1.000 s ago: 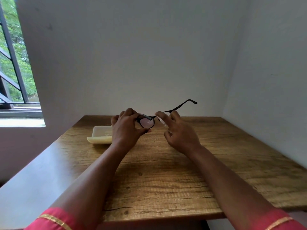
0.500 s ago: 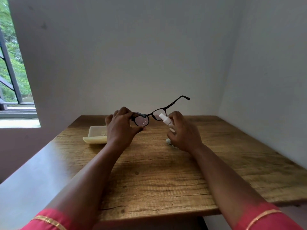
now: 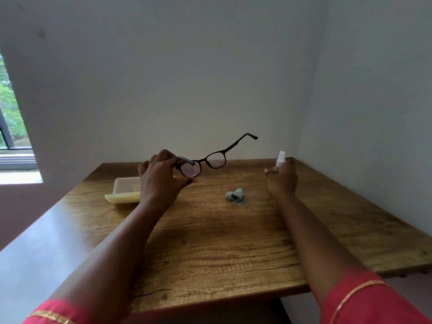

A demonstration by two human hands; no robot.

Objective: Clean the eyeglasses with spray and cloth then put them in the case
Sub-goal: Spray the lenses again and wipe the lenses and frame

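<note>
My left hand (image 3: 161,178) grips the black-framed eyeglasses (image 3: 211,160) by their left end and holds them above the wooden table (image 3: 210,249), the far temple arm pointing up and right. Droplets speckle both lenses. My right hand (image 3: 281,177) holds a small white spray bottle (image 3: 280,160) upright near the table's far right corner. A crumpled grey-green cloth (image 3: 236,196) lies on the table between my hands. The open cream-coloured case (image 3: 124,190) sits on the table to the left, partly hidden by my left hand.
White walls close the table in at the back and right. A window (image 3: 11,127) opens at the far left above a ledge. The table's front edge runs just before my forearms.
My right hand has carried the spray bottle away from the glasses to the far right, uncovering the cloth on the table. My left hand still holds the glasses in about the same place.
</note>
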